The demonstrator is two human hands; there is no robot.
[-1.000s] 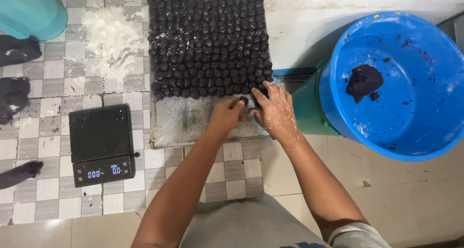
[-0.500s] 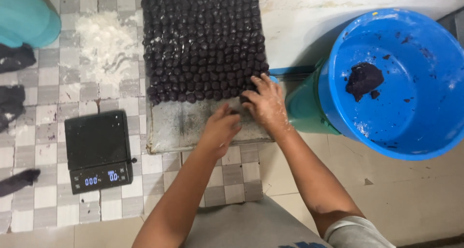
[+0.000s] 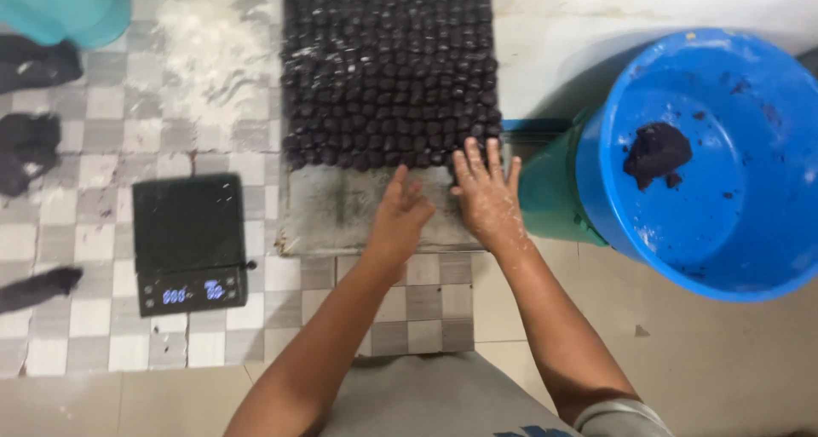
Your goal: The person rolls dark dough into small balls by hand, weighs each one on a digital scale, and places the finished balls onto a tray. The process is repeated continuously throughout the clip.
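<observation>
Dark brown dough balls [image 3: 388,71], packed in tight rows, fill most of a flour-dusted grey tray [image 3: 341,211] that lies on a checked grey and white worktop [image 3: 111,343]. The near end of the tray is bare. The left hand [image 3: 405,214] rests on this bare part with fingers loosely spread and thumb out, holding nothing. The right hand [image 3: 487,192] lies just beside it, flat and wide open, floury, its fingertips touching the nearest row of balls at the tray's right corner.

Left of the tray sits a black digital kitchen scale [image 3: 187,243] with a lit display. Loose white flour [image 3: 209,58] is scattered on the worktop beyond the scale. To the right stands a large blue plastic basin [image 3: 707,215] holding a lump of the same dark dough [image 3: 654,152]. A teal container [image 3: 64,7] shows at the top left corner, and dark smears of dough [image 3: 30,143] mark the far left edge.
</observation>
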